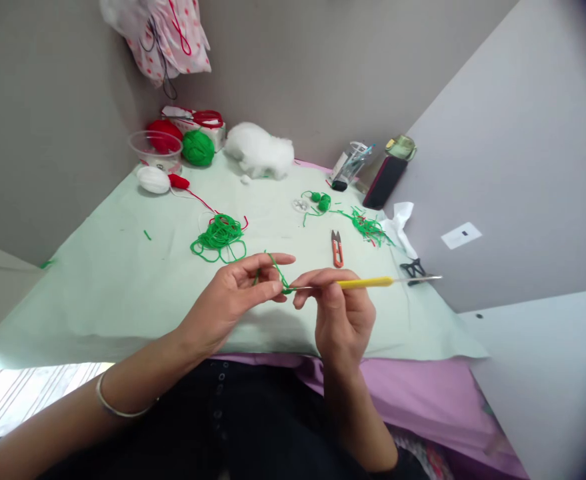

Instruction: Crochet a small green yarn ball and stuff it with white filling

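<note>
My left hand (pixel 237 290) pinches a small piece of green yarn (pixel 286 289) between thumb and fingers, and a green strand runs up over its raised index finger. My right hand (pixel 340 310) grips a crochet hook (pixel 365 283) with a yellow handle. The hook's thin metal tip points left and touches the green piece at my left fingertips. Behind my left hand lies a loose tangle of green yarn (pixel 221 233) on the pale green cloth. Small orange snips (pixel 337 250) rest just beyond my right hand.
At the back stand a green yarn ball (pixel 198 148), a clear tub (pixel 155 157) by red yarn, and white stuffing (pixel 260 152). Green scraps (pixel 369 228), a clear cup (pixel 355 163), a dark phone (pixel 385 182) and a black clip (pixel 413 272) are at the right.
</note>
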